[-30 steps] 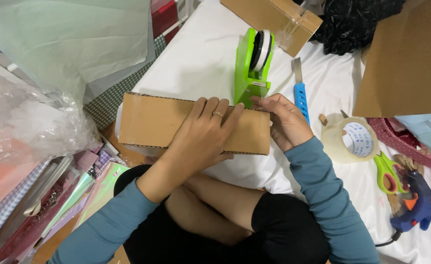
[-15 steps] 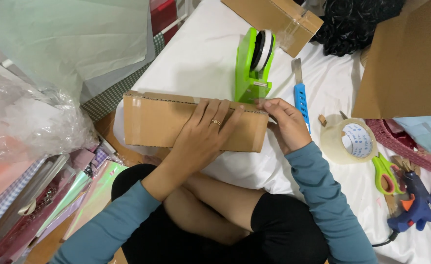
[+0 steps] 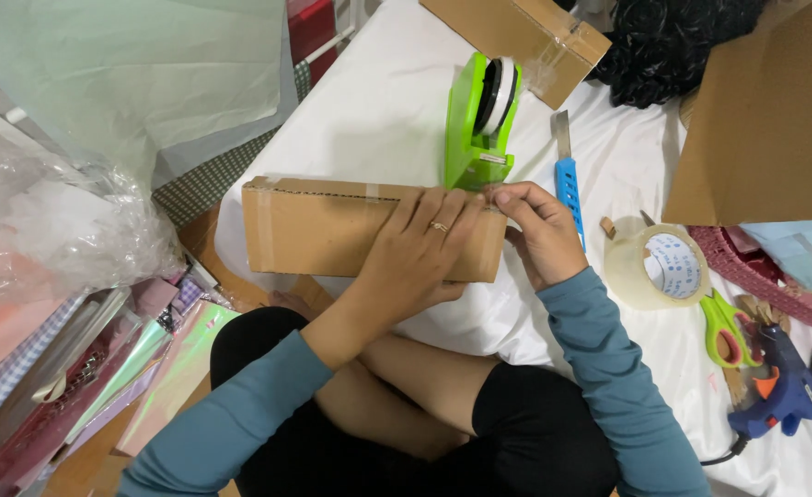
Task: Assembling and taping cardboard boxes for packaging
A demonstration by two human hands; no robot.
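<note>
surface: white cloth-covered table | on it: long brown cardboard box at near edge | green tape dispenser just behind box | blue utility knife | clear tape roll | green-handled scissors | blue glue gun at right

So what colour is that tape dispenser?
Bright green plastic tape dispenser, clearest in the head view.

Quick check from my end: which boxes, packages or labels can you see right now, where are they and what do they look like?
Long brown cardboard box: on the white cloth, under the left hand, right hand at its end.
Second cardboard box: top centre, brown, clear tape.
Tape roll: right of the hands, white printed label in its core.
Cardboard sheet: top right, plain brown.
</note>
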